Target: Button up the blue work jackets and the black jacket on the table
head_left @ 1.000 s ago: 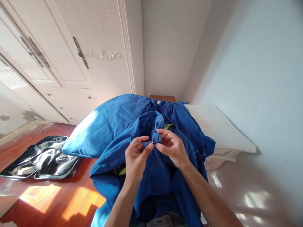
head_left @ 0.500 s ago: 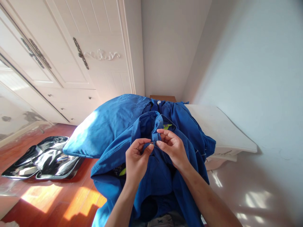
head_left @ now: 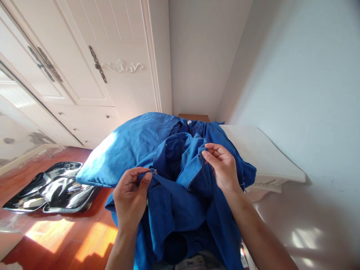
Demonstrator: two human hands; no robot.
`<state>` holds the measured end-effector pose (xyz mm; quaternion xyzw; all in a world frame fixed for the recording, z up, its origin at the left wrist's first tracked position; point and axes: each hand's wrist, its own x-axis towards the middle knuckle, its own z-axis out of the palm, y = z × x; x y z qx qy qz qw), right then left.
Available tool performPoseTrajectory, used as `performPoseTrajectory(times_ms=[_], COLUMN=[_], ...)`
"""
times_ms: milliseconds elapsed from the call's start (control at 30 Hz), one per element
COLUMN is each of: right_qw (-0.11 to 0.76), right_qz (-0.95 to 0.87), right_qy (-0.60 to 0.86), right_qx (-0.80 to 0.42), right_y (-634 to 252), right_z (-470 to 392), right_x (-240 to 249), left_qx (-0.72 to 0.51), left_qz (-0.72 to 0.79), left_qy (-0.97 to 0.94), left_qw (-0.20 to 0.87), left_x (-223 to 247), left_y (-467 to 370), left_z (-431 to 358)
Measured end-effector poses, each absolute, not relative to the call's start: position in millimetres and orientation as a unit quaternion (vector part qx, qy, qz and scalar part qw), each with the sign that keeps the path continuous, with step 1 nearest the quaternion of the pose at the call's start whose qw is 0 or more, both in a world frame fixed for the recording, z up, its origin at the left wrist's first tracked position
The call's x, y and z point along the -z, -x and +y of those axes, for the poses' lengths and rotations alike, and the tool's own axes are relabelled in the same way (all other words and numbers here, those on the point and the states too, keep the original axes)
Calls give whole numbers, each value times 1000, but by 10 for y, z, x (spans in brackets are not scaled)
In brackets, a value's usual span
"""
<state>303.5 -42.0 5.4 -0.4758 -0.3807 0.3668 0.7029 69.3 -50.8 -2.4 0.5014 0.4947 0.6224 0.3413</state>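
A blue jacket (head_left: 180, 198) lies spread in front of me, its front edges pulled apart. Between thumb and fingers, my left hand (head_left: 132, 193) pinches one front edge, right beside a small round blue button (head_left: 152, 170). My right hand (head_left: 221, 163) pinches the opposite edge near the collar, higher up and to the right. A dark opening shows between the two edges. Under and behind the jacket lies more blue clothing (head_left: 233, 150), along with a plump blue cushion-like bundle (head_left: 126, 146).
A white surface (head_left: 253, 150) stands behind the clothes at right, by the pale wall (head_left: 315, 93). At left, a shiny black plastic-looking case (head_left: 59, 187) lies on the reddish wooden floor (head_left: 56, 236). A white wardrobe (head_left: 84, 86) rises behind.
My hands were close together at the jacket's front. They have moved apart, left hand leftward, right hand up and rightward, spreading the two edges and exposing the button.
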Motion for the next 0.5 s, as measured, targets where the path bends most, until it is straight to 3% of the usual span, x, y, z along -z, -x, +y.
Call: performPoseTrajectory(times_ms=[133,267,367,500], right_qw=[704,714,709,703], right_qz=[-393,-391,-407,-423], right_qy=[484,493,489,479], right_qx=[-340,-308,-305,-312], right_y=[-3060,-2991,-2870,-2714], right_z=[-389,-418,-428,-402], right_x=[37,33,-37,-122], left_qx=[-597,-399,-281,-285], left_qz=[481,447,451,453], left_qy=[-527,-679,-788,-842], left_qw=[366,425,311,72], left_x=[5,-110,-169,-159], left_y=[-467,-255,-346,-767], left_z=[-403,-399,-504,-682])
